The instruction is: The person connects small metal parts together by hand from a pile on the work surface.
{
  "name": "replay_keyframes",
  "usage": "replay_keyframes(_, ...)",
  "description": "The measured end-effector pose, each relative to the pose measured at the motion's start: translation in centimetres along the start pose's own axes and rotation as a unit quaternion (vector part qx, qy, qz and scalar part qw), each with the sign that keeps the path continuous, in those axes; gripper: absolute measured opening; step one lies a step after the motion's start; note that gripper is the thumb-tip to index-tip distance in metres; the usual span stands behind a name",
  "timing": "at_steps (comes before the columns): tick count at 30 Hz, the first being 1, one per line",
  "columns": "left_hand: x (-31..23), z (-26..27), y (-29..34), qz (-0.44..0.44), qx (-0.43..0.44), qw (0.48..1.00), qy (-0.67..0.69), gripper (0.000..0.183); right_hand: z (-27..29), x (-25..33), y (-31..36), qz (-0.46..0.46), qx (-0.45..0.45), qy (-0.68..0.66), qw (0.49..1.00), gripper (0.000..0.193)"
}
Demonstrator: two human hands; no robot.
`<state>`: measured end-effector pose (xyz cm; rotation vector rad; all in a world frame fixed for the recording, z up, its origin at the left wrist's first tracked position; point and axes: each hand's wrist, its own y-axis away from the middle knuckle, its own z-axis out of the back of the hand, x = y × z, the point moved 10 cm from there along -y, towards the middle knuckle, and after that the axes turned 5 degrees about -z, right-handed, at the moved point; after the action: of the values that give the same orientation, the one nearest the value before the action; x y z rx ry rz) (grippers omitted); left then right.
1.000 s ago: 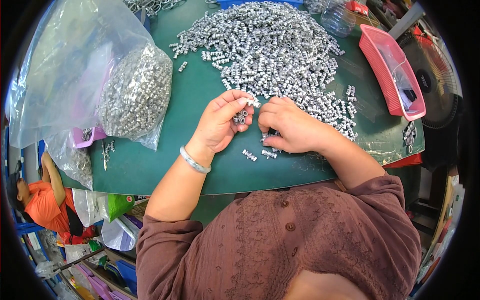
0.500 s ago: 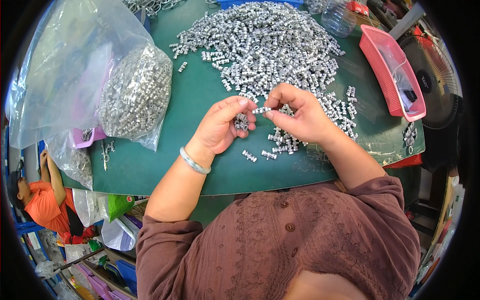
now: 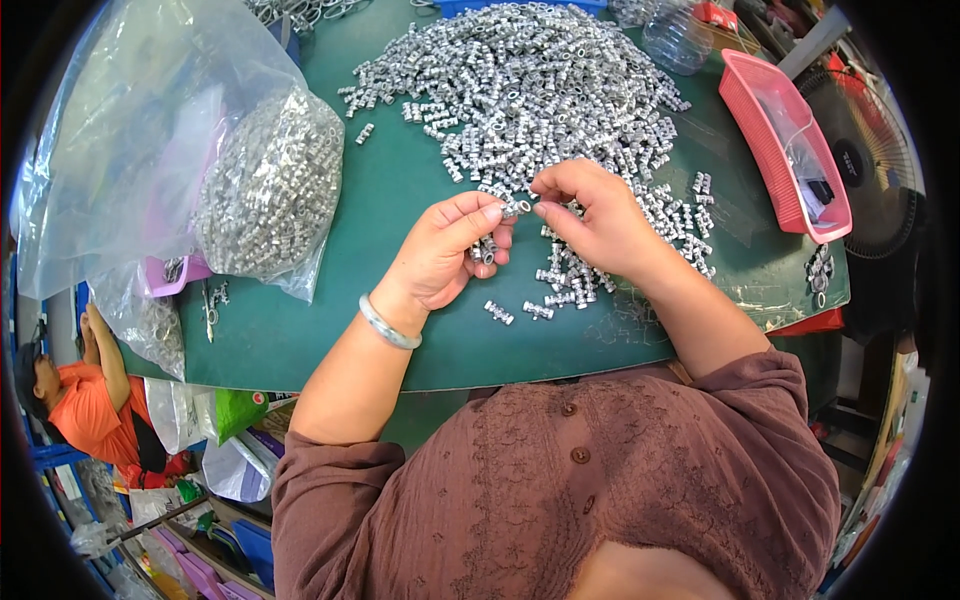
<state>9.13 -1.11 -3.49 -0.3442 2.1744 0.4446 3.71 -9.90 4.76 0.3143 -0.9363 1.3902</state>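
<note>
Just above the middle of the frame, the left hand (image 3: 445, 255) and the right hand (image 3: 590, 220) meet over the green worktop (image 3: 400, 200). Between their fingertips sits one small silver metal ferrule (image 3: 521, 207), pinched from both sides; the left hand also cups a few more of the same pieces (image 3: 485, 250) against its palm, so both grips are closed on parts. It looks like a sorting or checking step, one piece handled at a time; the next move would call for a steady pinch so the tiny part does not slip back among the others.

Behind the hands, a broad heap of loose silver ferrules (image 3: 530, 90) fills the top centre, with a few strays (image 3: 520, 312) lying nearer the lower edge of the worktop. At the upper left, a clear plastic bag (image 3: 265, 185) bulges with similar metal pieces. At the upper right, a pink plastic tray (image 3: 780, 140) holds a clear bag and some small dark items.
</note>
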Motion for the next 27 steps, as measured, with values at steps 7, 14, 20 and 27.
replay_keyframes(7, -2.1, 1.3, -0.2, -0.069, 0.007, 0.983, 0.168, 0.016, -0.9, 0.6, -0.8, 0.055, -0.002, 0.122, 0.991, 0.011)
replay_keyframes(14, -3.0, 3.1, -0.3, -0.107, -0.068, 0.97, 0.205, 0.019, -3.8, 1.2, -2.1, 0.075, 0.034, 0.252, 0.964, 0.012)
replay_keyframes(20, -2.7, 3.7, 0.1, -0.105, -0.117, 0.979, 0.132, 0.016, -4.7, 0.9, -2.7, 0.085, 0.026, 0.283, 0.955, 0.01)
replay_keyframes(27, -3.6, 3.7, 0.4, -0.145, -0.143, 0.978, 0.051, 0.015, -2.1, 0.3, -2.9, 0.018, 0.027, 0.02, 0.999, 0.009)
